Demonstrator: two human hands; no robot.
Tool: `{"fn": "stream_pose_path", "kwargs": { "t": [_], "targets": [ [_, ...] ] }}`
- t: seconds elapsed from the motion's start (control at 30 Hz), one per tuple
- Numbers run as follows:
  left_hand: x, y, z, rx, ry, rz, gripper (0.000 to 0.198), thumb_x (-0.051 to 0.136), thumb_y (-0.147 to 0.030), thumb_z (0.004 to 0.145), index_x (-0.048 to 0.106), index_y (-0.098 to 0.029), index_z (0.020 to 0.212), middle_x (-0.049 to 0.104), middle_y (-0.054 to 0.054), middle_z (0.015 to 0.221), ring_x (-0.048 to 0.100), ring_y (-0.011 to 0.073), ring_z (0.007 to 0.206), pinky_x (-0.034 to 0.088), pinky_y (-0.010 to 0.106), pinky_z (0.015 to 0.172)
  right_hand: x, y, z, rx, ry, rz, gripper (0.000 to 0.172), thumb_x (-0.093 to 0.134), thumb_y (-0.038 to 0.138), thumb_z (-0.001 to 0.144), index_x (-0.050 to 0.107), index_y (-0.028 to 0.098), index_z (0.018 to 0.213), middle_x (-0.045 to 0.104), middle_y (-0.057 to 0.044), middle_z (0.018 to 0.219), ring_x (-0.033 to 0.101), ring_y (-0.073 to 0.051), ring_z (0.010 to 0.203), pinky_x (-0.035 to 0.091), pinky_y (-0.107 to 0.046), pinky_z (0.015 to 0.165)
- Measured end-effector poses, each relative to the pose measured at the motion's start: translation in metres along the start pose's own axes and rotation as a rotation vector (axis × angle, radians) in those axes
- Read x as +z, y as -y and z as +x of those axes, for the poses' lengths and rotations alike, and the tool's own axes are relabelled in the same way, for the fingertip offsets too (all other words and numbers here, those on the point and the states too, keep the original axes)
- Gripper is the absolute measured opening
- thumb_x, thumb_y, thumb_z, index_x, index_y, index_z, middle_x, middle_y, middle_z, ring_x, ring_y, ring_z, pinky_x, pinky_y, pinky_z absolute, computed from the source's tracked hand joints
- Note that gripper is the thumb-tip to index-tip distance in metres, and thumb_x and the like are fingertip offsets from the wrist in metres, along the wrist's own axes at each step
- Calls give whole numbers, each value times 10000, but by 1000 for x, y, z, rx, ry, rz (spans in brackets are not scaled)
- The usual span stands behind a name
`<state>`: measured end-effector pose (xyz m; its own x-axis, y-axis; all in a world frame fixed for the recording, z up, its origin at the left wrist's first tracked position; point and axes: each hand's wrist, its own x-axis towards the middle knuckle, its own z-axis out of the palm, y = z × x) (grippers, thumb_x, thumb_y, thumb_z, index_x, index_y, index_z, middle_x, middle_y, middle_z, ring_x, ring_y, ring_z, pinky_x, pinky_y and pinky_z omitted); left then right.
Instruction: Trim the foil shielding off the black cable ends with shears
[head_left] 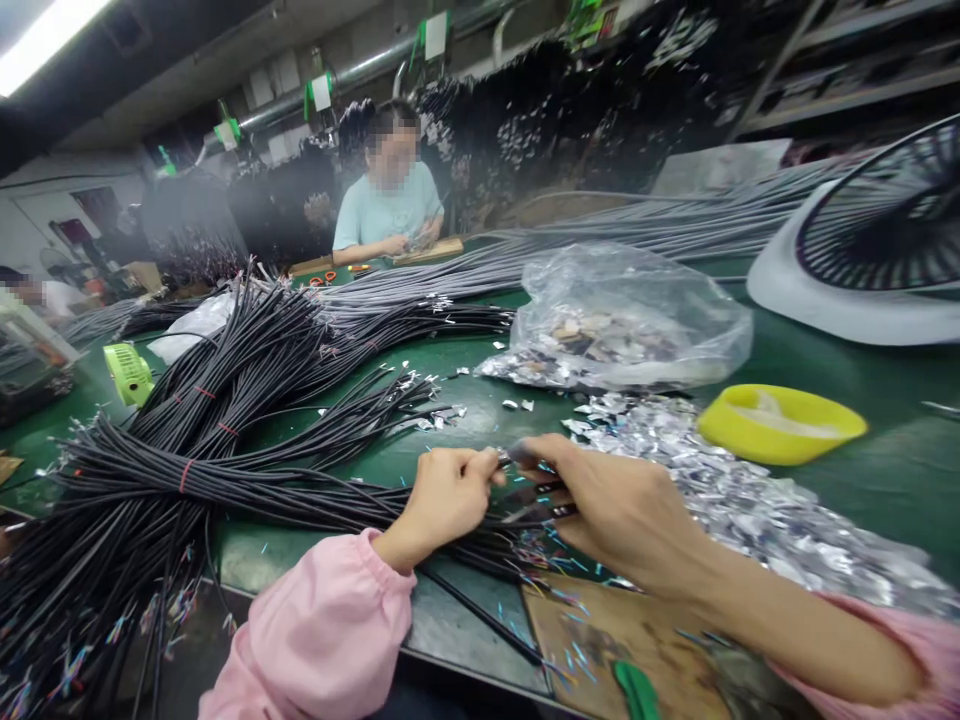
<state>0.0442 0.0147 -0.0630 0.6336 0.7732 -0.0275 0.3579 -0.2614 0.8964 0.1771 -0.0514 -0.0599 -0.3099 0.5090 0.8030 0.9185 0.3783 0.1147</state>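
Evenly Held: Two Hands at a Cable End

The left hand [454, 490] pinches what appears to be a slim black cable [504, 460], beyond the brown board [645, 635]. The right hand [619, 495] meets its end, fingers curled about a partly hidden dark tool [536, 492]. A firm pinch near the end should limit twisting; tool tips are best kept clear of the left hand. A cable bundle [277, 490] lies left of the board, foil scraps [757, 520] beyond and rightward.

Black cables [285, 490] too many to count; one yellow bowl [772, 440]; two fans [817, 300] [129, 375]; two co-workers [386, 210] [58, 297].
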Motion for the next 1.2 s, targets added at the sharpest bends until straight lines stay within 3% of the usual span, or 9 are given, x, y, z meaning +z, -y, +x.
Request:
{"fn": "stream_pose_path", "kwargs": {
  "t": [0.13, 0.23, 0.43, 0.5, 0.63, 0.87, 0.97, 1.07, 1.2],
  "targets": [
    [-5, -3, -1, -35, 151, -160, 496, 269, -608, 798, 391, -186, 568, 236, -87, 445, 204, 56, 383, 202, 212, 408, -3, 1, 1, 51, -80, 71, 297, 344, 9, 706, 420, 181, 935, 619, -5, 567, 573, -120, 396, 419, -183, 397],
    [-6, -4, -4, -23, 205, -345, 558, 382, -726, 686, 411, -178, 587, 251, -95, 461, 187, 41, 385, 169, 203, 397, -4, 1, 0, 121, -90, 121, 274, 356, 13, 722, 424, 194, 916, 607, -8, 576, 570, -124, 405, 422, -190, 396],
    [-3, 0, -5, 72, 48, -355, 464, 452, -592, 758, 489, -148, 627, 360, -66, 504, 270, 45, 424, 217, 201, 434, -1, -3, -7, 551, -22, 537, 139, 501, 191, 817, 480, 188, 954, 655, -56, 777, 629, -127, 497, 504, -194, 441],
    [-3, 1, -5, 98, 41, -294, 442, 432, -548, 786, 504, -144, 623, 371, -57, 503, 298, 54, 445, 233, 206, 453, 0, -4, -9, 662, 23, 714, 219, 556, 310, 820, 511, 182, 993, 675, -82, 864, 658, -142, 548, 544, -214, 492],
    [-1, 2, -5, 134, 35, -204, 448, 387, -513, 817, 516, -141, 601, 373, -47, 501, 321, 67, 470, 250, 215, 484, 1, -6, -10, 805, 63, 912, 389, 629, 509, 748, 580, 182, 952, 708, -94, 827, 695, -203, 689, 586, -264, 616],
    [-1, 3, -6, 119, 25, -171, 394, 371, -444, 825, 508, -148, 605, 373, -46, 508, 321, 74, 471, 253, 215, 489, 1, -9, -8, 1012, 48, 1024, 469, 742, 572, 565, 641, 191, 820, 727, -85, 796, 697, -250, 760, 595, -326, 704],
    [-2, 1, -8, 149, 36, -91, 390, 347, -409, 838, 514, -148, 600, 371, -42, 501, 339, 82, 484, 257, 217, 500, 2, -10, -7, 980, 44, 1019, 362, 742, 495, 594, 641, 197, 773, 728, -66, 732, 701, -241, 695, 601, -313, 647],
    [-2, -2, -12, 193, 73, 11, 361, 352, -347, 836, 509, -150, 577, 409, -30, 499, 370, 91, 498, 279, 219, 522, 0, -10, -8, 802, -2, 889, 102, 635, 288, 686, 650, 218, 759, 724, -29, 680, 696, -205, 602, 593, -267, 557],
    [1, -4, -12, 156, 192, 142, 330, 396, -270, 809, 507, -150, 522, 456, -25, 484, 391, 91, 475, 290, 219, 521, -12, -9, -10, 463, -36, 559, 249, 470, 122, 653, 671, 265, 689, 710, 13, 624, 678, -164, 528, 563, -223, 505]
  ]
}}
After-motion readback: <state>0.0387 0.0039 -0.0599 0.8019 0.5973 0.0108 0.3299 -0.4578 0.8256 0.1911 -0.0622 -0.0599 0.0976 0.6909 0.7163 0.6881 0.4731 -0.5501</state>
